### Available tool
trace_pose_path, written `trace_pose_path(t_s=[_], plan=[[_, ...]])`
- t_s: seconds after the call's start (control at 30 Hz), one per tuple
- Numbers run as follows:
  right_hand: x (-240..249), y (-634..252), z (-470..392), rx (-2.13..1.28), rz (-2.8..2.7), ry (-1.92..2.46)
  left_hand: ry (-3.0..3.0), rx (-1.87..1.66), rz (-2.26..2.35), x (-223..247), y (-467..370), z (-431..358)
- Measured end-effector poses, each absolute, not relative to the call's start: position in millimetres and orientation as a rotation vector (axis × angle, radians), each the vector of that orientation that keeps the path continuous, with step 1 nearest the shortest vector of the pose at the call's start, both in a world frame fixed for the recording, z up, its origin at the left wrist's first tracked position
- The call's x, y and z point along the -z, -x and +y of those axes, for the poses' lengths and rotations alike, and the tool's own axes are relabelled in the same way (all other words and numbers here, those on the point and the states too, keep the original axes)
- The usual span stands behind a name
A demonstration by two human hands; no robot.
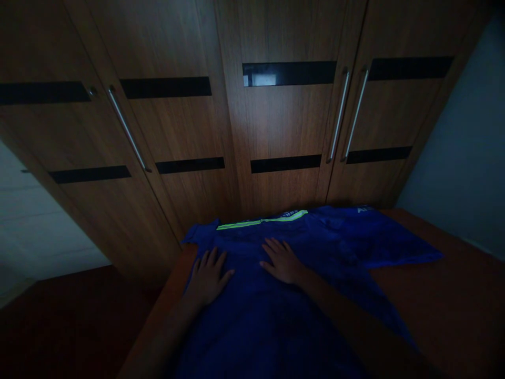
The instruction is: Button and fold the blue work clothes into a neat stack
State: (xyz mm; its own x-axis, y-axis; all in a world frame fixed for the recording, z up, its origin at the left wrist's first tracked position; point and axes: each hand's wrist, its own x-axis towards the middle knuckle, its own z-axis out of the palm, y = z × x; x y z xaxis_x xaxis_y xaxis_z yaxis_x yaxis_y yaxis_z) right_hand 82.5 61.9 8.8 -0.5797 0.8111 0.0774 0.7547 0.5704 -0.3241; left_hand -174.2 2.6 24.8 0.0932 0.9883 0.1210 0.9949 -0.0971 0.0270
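A dark blue short-sleeved shirt (252,295) lies spread out in front of me, its collar end toward the wardrobe. A bright yellow-green and grey strip (284,216) runs along its far edge, with small white lettering beside it. White letters also show on the right sleeve (394,237). My left hand (209,276) rests flat on the left part of the shirt, fingers apart. Flat on the cloth near the upper middle is my right hand (283,261), its fingers slightly spread. Neither hand grips the fabric.
The shirt lies on a reddish-brown surface (430,300). Close behind it stands a tall wooden wardrobe (276,126) with dark strips and long metal handles (339,116). A pale wall (461,147) is at the right. The dark floor (71,326) shows at the lower left.
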Motion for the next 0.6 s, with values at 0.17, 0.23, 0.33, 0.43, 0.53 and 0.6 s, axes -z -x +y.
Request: trace_pose_path(t_s=[0.17,0.23,0.33,0.43,0.53,0.6], plan=[[-9,-80,70,-0.403,-2.569,1.321,2.275,0.154,-2.066,-16,189,22],[-10,-88,65,-0.391,-2.570,1.306,2.258,0.159,-2.062,-15,192,16],[-5,-116,47,-0.340,-2.584,1.275,2.312,0.188,-1.971,-13,196,-9],[6,-161,23,-0.267,-2.566,1.305,2.425,0.208,-1.786,-15,200,-52],[14,-209,-5,-0.221,-2.518,1.402,2.458,0.180,-1.657,-19,204,-97],[16,-237,-25,-0.220,-2.476,1.442,2.457,0.173,-1.588,-20,210,-122]])
